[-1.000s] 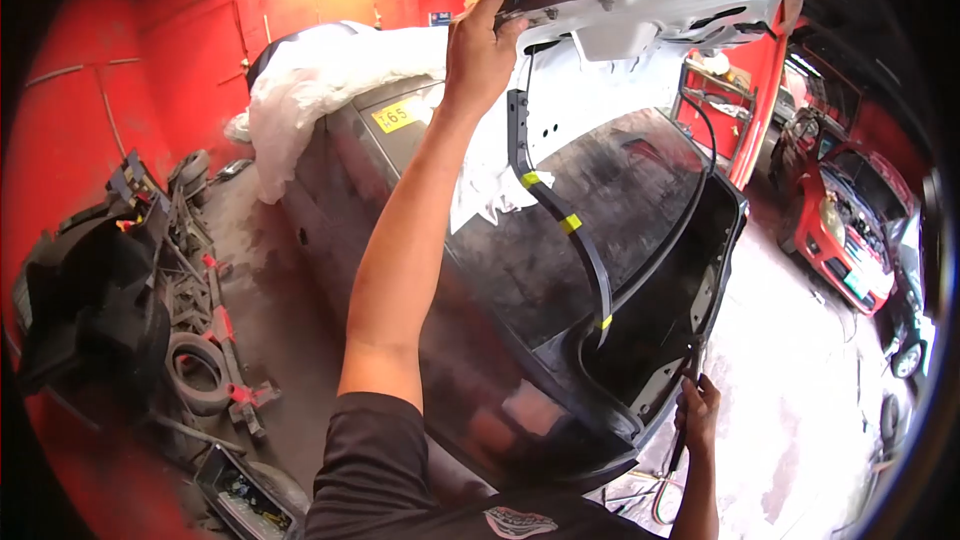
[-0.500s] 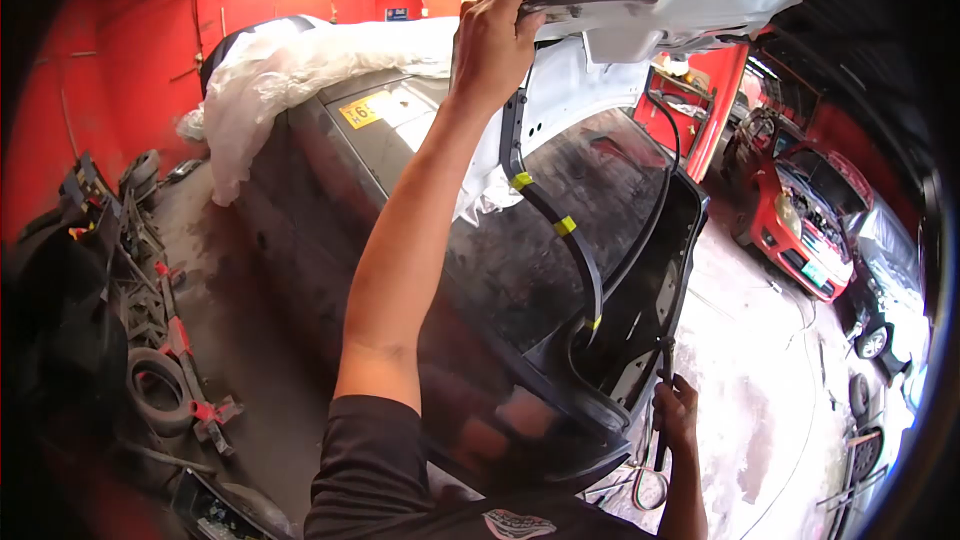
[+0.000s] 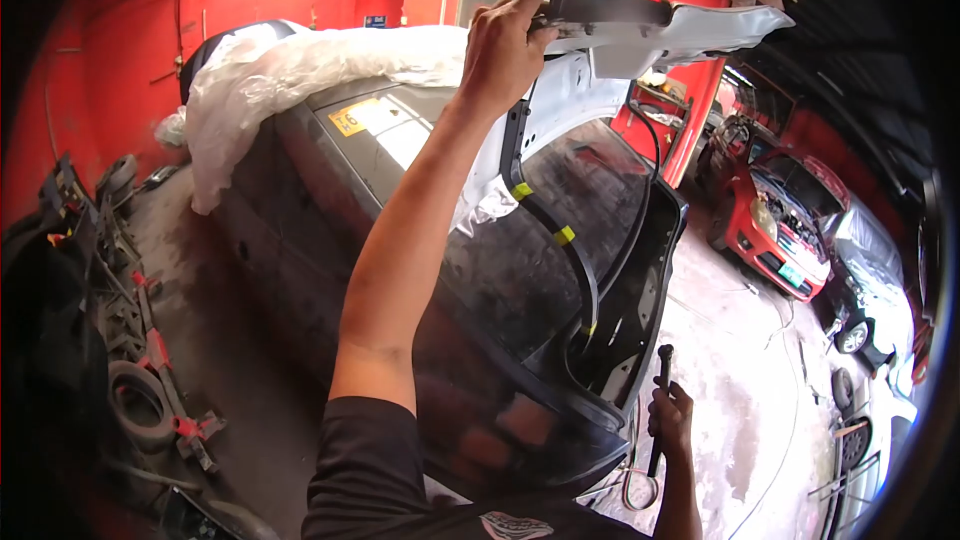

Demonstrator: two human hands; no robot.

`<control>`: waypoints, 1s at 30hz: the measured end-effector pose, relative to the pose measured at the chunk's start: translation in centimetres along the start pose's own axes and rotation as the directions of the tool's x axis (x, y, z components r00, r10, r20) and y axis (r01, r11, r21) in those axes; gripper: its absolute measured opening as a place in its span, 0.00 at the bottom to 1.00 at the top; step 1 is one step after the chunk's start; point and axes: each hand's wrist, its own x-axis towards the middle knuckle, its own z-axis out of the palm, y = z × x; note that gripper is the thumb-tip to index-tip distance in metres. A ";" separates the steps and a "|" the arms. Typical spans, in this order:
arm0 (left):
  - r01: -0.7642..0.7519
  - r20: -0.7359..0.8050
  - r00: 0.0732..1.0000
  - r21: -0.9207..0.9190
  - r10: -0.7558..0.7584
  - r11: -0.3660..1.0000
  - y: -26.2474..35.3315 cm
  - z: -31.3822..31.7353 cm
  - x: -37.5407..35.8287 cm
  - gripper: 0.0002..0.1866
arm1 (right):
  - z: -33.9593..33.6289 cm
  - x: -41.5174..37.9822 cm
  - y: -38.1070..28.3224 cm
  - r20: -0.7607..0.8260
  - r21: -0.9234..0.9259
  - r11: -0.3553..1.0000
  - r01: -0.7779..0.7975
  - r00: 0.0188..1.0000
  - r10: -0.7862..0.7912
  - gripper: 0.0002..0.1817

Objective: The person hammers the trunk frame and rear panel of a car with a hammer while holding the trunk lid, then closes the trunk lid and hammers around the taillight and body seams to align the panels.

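My left hand (image 3: 503, 52) reaches up to the raised trunk lid (image 3: 720, 32), its fingers curled over the near corner of the lid's edge. Below it is the open trunk of a dark car (image 3: 470, 360) with dull, patchy paint. A black cable run (image 3: 540, 208) with yellow tape bands hangs from the lid into the trunk opening. Low on the right, my right hand (image 3: 671, 420) is closed round the handle of a ratchet wrench (image 3: 665, 368), its round head pointing up. The wrench stands apart from the car's rear edge.
Crumpled plastic sheeting (image 3: 290, 70) covers part of the car's roof. A tire (image 3: 140, 402) and a red metal stand (image 3: 160, 352) lie on the floor at left. A red car (image 3: 775, 225) with its engine bay exposed stands at right. A thin cable (image 3: 795, 410) crosses the floor.
The view has turned slightly right. The lid's edge and my left hand sit a little lower. My right hand has tipped the wrench, whose head now shows clear of the car's edge.
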 end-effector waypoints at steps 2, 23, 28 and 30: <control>-0.009 0.006 1.000 0.027 0.009 1.000 0.2 -0.1 0.1 0.30 | 0.0 -0.1 0.2 0.001 0.002 1.000 0.002 1.000 -0.002 0.22; -0.079 -0.081 0.994 0.004 0.079 0.997 -0.9 -0.5 -0.9 0.16 | 1.0 -2.0 0.6 -0.042 -0.005 0.998 -0.060 0.997 0.059 0.21; -0.097 -0.107 0.989 0.033 0.100 0.995 -0.7 -0.3 -1.1 0.15 | 1.0 -2.4 0.9 -0.067 -0.053 0.996 -0.073 0.995 0.070 0.22; -0.116 -0.128 0.984 0.057 0.122 0.992 -0.5 -0.3 -1.2 0.15 | 0.8 -2.6 1.0 -0.064 -0.034 0.996 -0.082 0.995 0.079 0.22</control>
